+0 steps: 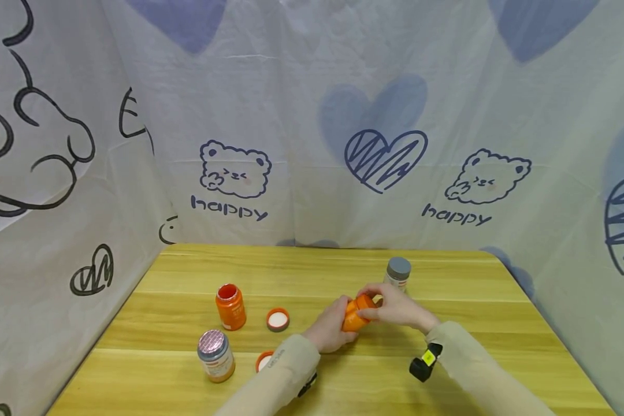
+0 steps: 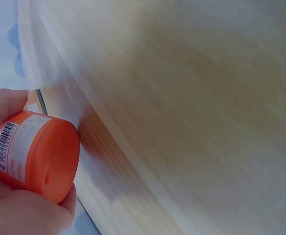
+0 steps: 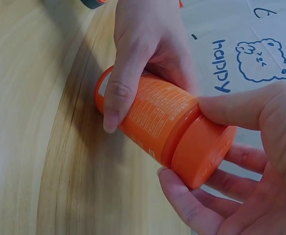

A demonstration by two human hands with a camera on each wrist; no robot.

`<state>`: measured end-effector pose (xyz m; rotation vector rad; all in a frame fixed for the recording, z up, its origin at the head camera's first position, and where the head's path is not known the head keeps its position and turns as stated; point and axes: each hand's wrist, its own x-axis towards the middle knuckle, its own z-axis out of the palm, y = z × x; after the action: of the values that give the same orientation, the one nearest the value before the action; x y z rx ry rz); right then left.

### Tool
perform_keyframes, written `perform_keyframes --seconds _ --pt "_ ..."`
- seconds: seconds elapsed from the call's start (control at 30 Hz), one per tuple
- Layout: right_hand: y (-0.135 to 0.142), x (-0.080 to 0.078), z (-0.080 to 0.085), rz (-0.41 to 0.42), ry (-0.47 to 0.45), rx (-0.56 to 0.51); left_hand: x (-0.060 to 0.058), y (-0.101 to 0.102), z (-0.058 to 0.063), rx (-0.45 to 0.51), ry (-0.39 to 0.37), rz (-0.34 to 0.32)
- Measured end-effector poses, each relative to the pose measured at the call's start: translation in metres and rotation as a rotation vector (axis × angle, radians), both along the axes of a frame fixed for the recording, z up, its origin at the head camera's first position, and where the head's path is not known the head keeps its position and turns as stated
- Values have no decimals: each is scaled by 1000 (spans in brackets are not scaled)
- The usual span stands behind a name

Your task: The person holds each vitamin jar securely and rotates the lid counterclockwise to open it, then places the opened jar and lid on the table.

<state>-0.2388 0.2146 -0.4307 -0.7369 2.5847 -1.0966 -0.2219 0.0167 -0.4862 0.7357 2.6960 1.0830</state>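
An orange bottle (image 1: 355, 319) is held tilted above the table between both hands. My left hand (image 1: 330, 329) grips the bottle's body, thumb on one side and fingers round the other. With thumb and fingers, my right hand (image 1: 393, 306) pinches the orange cap (image 3: 203, 152), which sits on the bottle's neck. In the left wrist view, the bottle's base (image 2: 57, 159) and a white barcode label (image 2: 15, 147) show beside the left palm. Behind the right hand stands a bottle with a grey lid (image 1: 398, 268), its lower part partly hidden.
Left on the wooden table (image 1: 312, 271) stand an open orange bottle (image 1: 231, 307) and a bottle with a shiny pinkish seal (image 1: 216, 355). Two loose lids lie near them: one lid (image 1: 278, 319) with a white inside, another lid (image 1: 263, 360) partly behind the left sleeve. Printed cloth hangs around.
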Motion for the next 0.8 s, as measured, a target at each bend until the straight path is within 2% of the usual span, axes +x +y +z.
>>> perform_keyframes --seconds 0.2,0.4,0.57,0.8 --pt "0 -1 -3 24 60 26 1 0 -1 7 14 5" --pt "2 -2 -4 45 103 39 2 0 3 16 2 2" --pt "4 -3 -5 50 96 39 2 -1 5 13 -4 0" --pt "7 -3 -8 100 100 -10 2 0 4 17 -17 4"
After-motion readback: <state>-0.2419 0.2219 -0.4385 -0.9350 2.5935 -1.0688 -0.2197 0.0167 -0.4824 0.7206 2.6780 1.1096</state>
